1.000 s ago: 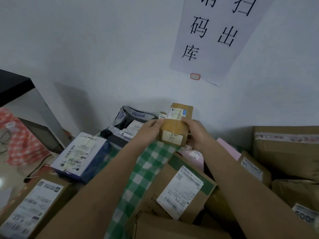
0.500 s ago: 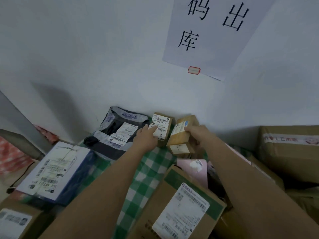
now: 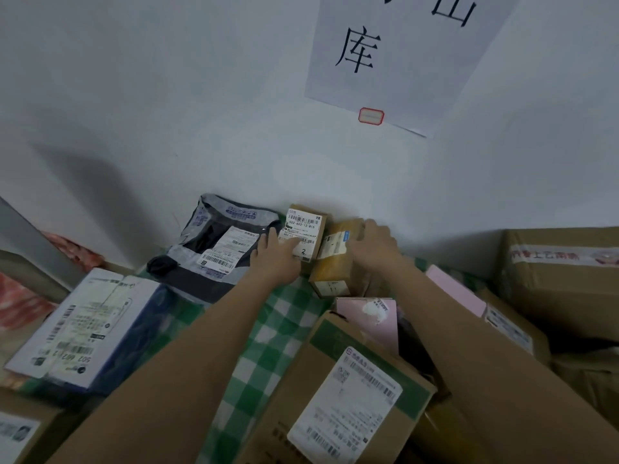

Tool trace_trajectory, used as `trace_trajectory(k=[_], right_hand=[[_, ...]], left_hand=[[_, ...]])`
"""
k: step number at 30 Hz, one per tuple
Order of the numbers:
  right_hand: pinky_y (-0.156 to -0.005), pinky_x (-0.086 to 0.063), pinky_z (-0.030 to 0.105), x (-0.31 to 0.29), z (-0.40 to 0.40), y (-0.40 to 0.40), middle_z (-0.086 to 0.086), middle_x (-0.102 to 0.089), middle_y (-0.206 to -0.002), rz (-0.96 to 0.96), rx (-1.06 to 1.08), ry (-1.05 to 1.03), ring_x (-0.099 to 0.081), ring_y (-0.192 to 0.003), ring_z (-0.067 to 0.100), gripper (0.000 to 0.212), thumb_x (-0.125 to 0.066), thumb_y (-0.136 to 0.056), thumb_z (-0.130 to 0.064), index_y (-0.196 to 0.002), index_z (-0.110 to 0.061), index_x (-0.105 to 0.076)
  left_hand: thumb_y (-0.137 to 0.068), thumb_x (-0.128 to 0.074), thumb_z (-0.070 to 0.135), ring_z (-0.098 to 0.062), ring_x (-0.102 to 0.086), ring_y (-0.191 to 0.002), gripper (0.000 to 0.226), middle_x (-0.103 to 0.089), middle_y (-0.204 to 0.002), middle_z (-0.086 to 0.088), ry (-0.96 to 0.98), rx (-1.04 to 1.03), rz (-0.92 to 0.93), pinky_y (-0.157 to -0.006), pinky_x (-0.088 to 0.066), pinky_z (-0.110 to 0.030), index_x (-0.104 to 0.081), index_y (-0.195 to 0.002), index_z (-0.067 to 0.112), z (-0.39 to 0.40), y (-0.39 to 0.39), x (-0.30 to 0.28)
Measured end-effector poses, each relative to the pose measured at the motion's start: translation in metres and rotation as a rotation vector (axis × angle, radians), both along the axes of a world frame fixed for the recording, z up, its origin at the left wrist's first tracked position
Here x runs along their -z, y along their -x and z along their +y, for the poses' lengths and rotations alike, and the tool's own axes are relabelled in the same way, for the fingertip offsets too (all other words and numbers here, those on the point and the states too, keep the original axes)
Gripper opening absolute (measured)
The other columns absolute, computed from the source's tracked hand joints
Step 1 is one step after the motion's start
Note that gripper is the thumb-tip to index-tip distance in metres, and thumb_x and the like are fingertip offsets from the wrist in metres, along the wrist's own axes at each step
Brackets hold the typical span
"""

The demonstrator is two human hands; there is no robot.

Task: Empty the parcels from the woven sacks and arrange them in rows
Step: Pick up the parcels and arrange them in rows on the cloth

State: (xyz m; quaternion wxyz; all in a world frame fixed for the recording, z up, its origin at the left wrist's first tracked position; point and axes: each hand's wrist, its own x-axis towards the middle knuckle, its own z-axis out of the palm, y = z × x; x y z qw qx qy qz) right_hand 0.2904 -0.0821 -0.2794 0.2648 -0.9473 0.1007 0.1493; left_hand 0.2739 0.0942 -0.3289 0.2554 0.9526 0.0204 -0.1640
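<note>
1. Where the green checked cloth (image 3: 268, 333) meets the wall, the grey mailer bag (image 3: 217, 249) lies leftmost;
2. your right hand (image 3: 373, 244) curls over the tan box (image 3: 335, 262);
3. your left hand (image 3: 276, 254) presses straight fingers on the small labelled box (image 3: 306, 226), touching its neighbour.

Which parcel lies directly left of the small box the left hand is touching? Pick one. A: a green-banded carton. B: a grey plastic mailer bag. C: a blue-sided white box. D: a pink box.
B: the grey mailer bag lies against the wall just left of the small labelled box under the left hand.
</note>
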Motion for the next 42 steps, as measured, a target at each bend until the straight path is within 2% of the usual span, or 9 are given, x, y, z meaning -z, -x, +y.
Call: trace_trajectory(k=[6, 11, 14, 16, 18, 20, 26, 37, 42], right_hand=[[-0.108, -0.027, 0.038, -0.027, 0.014, 0.03, 0.009, -0.031, -0.146, -0.132, -0.285, 0.005, -0.026, -0.135, 0.029, 0.055, -0.055, -0.092, -0.029, -0.142, -0.02, -0.035], [-0.113, -0.026, 0.045, -0.038, 0.007, 0.062, 0.007, -0.025, -0.154, 0.006, -0.336, 0.026, -0.024, -0.139, 0.034, 0.057, -0.05, -0.094, -0.035, -0.147, -0.021, -0.034], [-0.107, -0.035, 0.047, -0.049, -0.008, 0.082, 0.007, -0.045, -0.144, 0.013, -0.415, -0.001, -0.044, -0.126, 0.029, 0.04, -0.041, -0.101, -0.03, -0.139, -0.018, -0.045], [-0.104, -0.04, 0.042, -0.052, -0.02, 0.094, 0.002, -0.052, -0.139, 0.07, -0.434, -0.036, -0.051, -0.121, 0.022, 0.038, -0.041, -0.101, -0.04, -0.135, -0.024, -0.048], [-0.094, -0.044, 0.033, -0.053, -0.028, 0.108, -0.005, -0.054, -0.132, 0.163, -0.453, -0.056, -0.053, -0.115, 0.014, 0.043, -0.043, -0.098, -0.052, -0.133, -0.028, -0.049], [-0.083, -0.044, 0.026, -0.054, -0.033, 0.118, -0.008, -0.054, -0.128, 0.223, -0.45, -0.098, -0.054, -0.11, 0.01, 0.046, -0.044, -0.095, -0.059, -0.132, -0.032, -0.048], [-0.084, -0.041, 0.021, -0.046, -0.039, 0.144, -0.011, -0.055, -0.128, 0.185, -0.403, -0.123, -0.052, -0.113, 0.008, 0.049, -0.048, -0.093, -0.057, -0.134, -0.03, -0.052], [-0.08, -0.036, 0.013, -0.077, -0.02, 0.164, -0.014, -0.051, -0.123, -0.109, -0.239, -0.504, -0.048, -0.114, 0.005, 0.053, -0.065, -0.085, -0.051, -0.131, -0.031, -0.051], [-0.093, -0.053, 0.035, -0.081, 0.011, 0.165, -0.01, -0.058, -0.121, -0.144, -0.012, -0.841, -0.06, -0.109, 0.01, 0.065, -0.077, -0.078, -0.04, -0.133, -0.031, -0.042]], left_hand=[[-0.098, -0.045, 0.034, -0.028, -0.034, -0.134, 0.047, -0.038, -0.145, -0.009, 0.275, 0.073, -0.06, -0.11, -0.031, -0.043, -0.041, -0.141, 0.015, -0.01, 0.022, -0.025], [-0.1, -0.027, 0.05, -0.021, -0.035, -0.136, 0.056, -0.036, -0.151, -0.003, 0.416, 0.144, 0.22, -0.107, -0.029, -0.035, -0.031, -0.147, 0.019, -0.015, 0.069, -0.056], [-0.089, -0.028, 0.071, -0.022, -0.025, -0.143, 0.074, -0.026, -0.155, 0.001, 0.559, 0.072, 0.478, -0.112, -0.023, -0.041, -0.025, -0.149, 0.027, -0.005, 0.095, -0.056], [-0.069, -0.038, 0.088, -0.021, -0.032, -0.139, 0.091, -0.036, -0.151, 0.003, 0.63, 0.039, 0.632, -0.113, -0.027, -0.044, -0.035, -0.142, 0.034, 0.002, 0.108, -0.048], [-0.068, -0.043, 0.086, -0.018, -0.047, -0.127, 0.083, -0.053, -0.135, 0.005, 0.677, 0.051, 0.699, -0.109, -0.035, -0.044, -0.047, -0.131, 0.033, 0.003, 0.123, -0.042], [-0.068, -0.052, 0.082, -0.016, -0.055, -0.117, 0.083, -0.06, -0.125, 0.005, 0.668, 0.045, 0.667, -0.105, -0.041, -0.043, -0.048, -0.131, 0.028, 0.002, 0.131, -0.038], [-0.07, -0.076, 0.054, -0.019, -0.068, -0.101, 0.065, -0.07, -0.112, 0.002, 0.734, -0.008, 0.568, -0.095, -0.051, -0.044, -0.055, -0.122, 0.021, -0.005, 0.147, -0.041], [-0.069, -0.073, 0.037, -0.021, -0.065, -0.105, 0.059, -0.07, -0.113, 0.002, 0.967, -0.169, 0.243, -0.092, -0.05, -0.041, -0.056, -0.124, 0.027, 0.026, 0.163, -0.096], [-0.077, -0.073, 0.037, -0.021, -0.065, -0.105, 0.048, -0.069, -0.113, 0.004, 0.999, -0.332, 0.023, -0.096, -0.049, -0.046, -0.057, -0.122, 0.028, 0.056, 0.167, -0.12]])
